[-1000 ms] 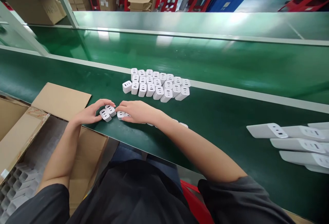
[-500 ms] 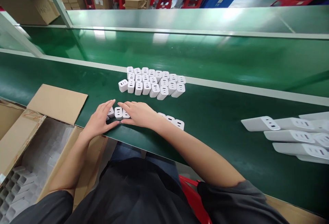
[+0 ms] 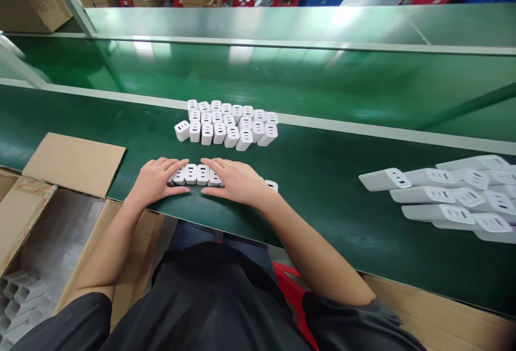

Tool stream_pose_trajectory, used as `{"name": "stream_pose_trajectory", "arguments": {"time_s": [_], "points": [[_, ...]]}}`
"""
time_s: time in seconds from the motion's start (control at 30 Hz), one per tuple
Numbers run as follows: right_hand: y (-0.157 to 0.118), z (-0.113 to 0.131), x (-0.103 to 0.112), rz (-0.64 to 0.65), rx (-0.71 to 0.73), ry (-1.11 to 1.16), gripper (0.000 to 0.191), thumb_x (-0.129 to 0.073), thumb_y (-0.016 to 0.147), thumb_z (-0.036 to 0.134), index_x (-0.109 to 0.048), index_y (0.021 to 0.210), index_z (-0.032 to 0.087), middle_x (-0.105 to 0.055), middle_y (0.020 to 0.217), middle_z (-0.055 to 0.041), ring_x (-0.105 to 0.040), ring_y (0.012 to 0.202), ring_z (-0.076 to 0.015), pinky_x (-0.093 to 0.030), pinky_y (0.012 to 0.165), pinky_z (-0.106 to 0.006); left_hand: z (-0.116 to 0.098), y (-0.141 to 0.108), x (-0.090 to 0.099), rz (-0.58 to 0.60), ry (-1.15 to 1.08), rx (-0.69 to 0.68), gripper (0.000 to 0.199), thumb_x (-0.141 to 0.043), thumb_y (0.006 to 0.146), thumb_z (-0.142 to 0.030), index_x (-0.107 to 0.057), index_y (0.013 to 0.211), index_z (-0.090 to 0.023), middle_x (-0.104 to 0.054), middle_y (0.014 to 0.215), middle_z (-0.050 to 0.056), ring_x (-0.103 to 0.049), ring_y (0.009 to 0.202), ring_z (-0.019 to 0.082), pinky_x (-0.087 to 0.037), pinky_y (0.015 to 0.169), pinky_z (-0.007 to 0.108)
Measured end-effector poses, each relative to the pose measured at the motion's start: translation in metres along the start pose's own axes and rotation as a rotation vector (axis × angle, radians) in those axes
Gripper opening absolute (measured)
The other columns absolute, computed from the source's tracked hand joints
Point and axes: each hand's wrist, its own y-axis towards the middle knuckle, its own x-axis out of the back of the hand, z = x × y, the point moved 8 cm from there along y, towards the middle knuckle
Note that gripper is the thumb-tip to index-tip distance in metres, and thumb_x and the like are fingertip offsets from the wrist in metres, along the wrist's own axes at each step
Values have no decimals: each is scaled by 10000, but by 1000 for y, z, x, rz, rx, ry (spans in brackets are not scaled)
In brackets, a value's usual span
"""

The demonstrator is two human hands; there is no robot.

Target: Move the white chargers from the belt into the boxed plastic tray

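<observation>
A short row of white chargers (image 3: pixel 196 174) stands on the green work surface, port faces up, between my two hands. My left hand (image 3: pixel 155 181) wraps the left end of the row, thumb on the near side and fingers along the far side. At the other end my right hand (image 3: pixel 239 181) grips the row the same way, its palm hiding several chargers. One more white charger (image 3: pixel 272 185) peeks out beyond my right wrist. Farther back, a block of several upright chargers (image 3: pixel 219 132) stands in rows, the leftmost turned askew.
More white chargers (image 3: pixel 455 195) stand in a group at the right. On the left an open cardboard box (image 3: pixel 91 254) holds grey moulded trays (image 3: pixel 18 300); its flap (image 3: pixel 76 164) rests over the table edge. A pale rail (image 3: pixel 342 127) runs behind the chargers. Beneath me is a red stool (image 3: pixel 292 292).
My right hand has shifted right along the row, so more chargers show between my hands. The left fingers now lie closer over the row's left end. The camera view has shifted slightly.
</observation>
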Motion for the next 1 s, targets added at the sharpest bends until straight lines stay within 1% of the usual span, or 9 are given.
{"name": "stream_pose_trajectory", "arguments": {"time_s": [0.1,0.27,0.53,0.6,0.67,0.73,0.8,0.9,1.0], "points": [[-3,-1,-11,7,-26,-61,559,-521,1009,495,-462,1427,128,-620,1255,-107,-613,1046,-246,-505,810,-386,-3,5,-5,-23,42,-27,585,-531,915,-664,-619,1305,-237,-712,1102,50,-651,900,232,-420,735,386],[-9,2,-13,-12,-13,-78,522,-533,1006,487,-500,1366,110,-649,1142,-103,-615,987,-232,-482,790,-364,-8,8,-8,-18,51,-52,552,-503,934,-655,-650,1265,-239,-718,1082,46,-648,873,219,-406,722,376],[-45,-12,-5,-104,69,-29,460,-609,971,461,-543,1294,139,-670,1022,-63,-622,904,-217,-458,744,-343,-50,6,-12,-110,80,-73,527,-572,916,-623,-660,1244,-220,-724,1005,35,-648,837,188,-401,710,362],[-50,-14,-4,-134,75,-29,451,-609,970,462,-550,1286,147,-673,1028,-68,-627,890,-215,-458,732,-339,-58,7,-9,-131,72,-74,531,-576,918,-617,-653,1246,-206,-723,1025,36,-656,871,189,-418,745,354],[-53,-14,-2,-166,75,-49,445,-601,976,456,-553,1286,141,-673,1057,-75,-631,891,-213,-468,743,-342,-61,7,-4,-150,23,-78,583,-591,899,-639,-628,1274,-194,-714,1089,55,-658,958,209,-439,880,368],[-54,-11,0,-199,88,-81,476,-599,976,459,-540,1313,129,-668,1104,-78,-634,912,-211,-479,766,-347,-59,4,3,-190,-68,-83,674,-623,859,-670,-572,1338,-199,-683,1190,85,-631,1099,246,-374,1079,431],[-56,-6,4,-240,110,-113,565,-612,961,491,-507,1366,110,-658,1158,-86,-635,958,-219,-486,793,-355,-51,-5,10,-266,-196,-72,776,-651,820,-693,-493,1412,-216,-628,1291,116,-568,1230,285,-273,1181,513],[-60,-1,15,-309,147,-116,662,-622,937,552,-479,1405,106,-644,1221,-100,-630,1036,-243,-488,858,-371,-27,-24,12,-344,-403,29,889,-694,791,-673,-372,1498,-240,-526,1408,148,-475,1336,307,-331,1163,528],[-66,-1,30,-390,162,-74,630,-618,941,550,-497,1386,121,-651,1216,-103,-636,1049,-249,-488,885,-370,-9,-36,0,-258,-516,142,956,-768,763,-591,-304,1530,-257,-460,1471,153,-451,1362,299,-409,1122,471]]}}
